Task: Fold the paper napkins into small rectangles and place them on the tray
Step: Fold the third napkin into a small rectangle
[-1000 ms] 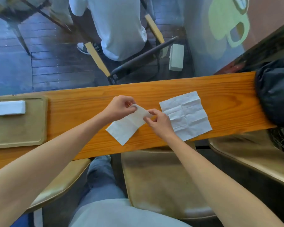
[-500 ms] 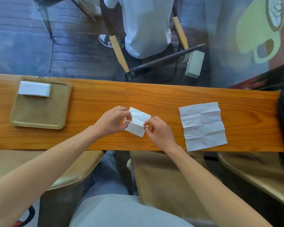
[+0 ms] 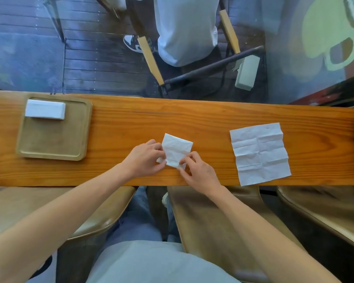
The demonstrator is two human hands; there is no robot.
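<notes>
Paper, thin and limp, almost weightless: likely to crease at a touch, tear if tugged, and drift if let go. Half-folded napkin (image 3: 177, 150) lying at the centre of the tabletop (image 3: 202, 119), pinched at its near-left edge by the left hand (image 3: 145, 159) and at its near corner by the right hand (image 3: 198, 172), fingers closed on the sheet. Best held at edges and corners, pressed flat along the fold. Flat napkin (image 3: 259, 153) at 3 o'clock, untouched. Tray (image 3: 51, 149) at 9 o'clock, well apart, with one finished rectangle (image 3: 45, 109) near its far rim.
</notes>
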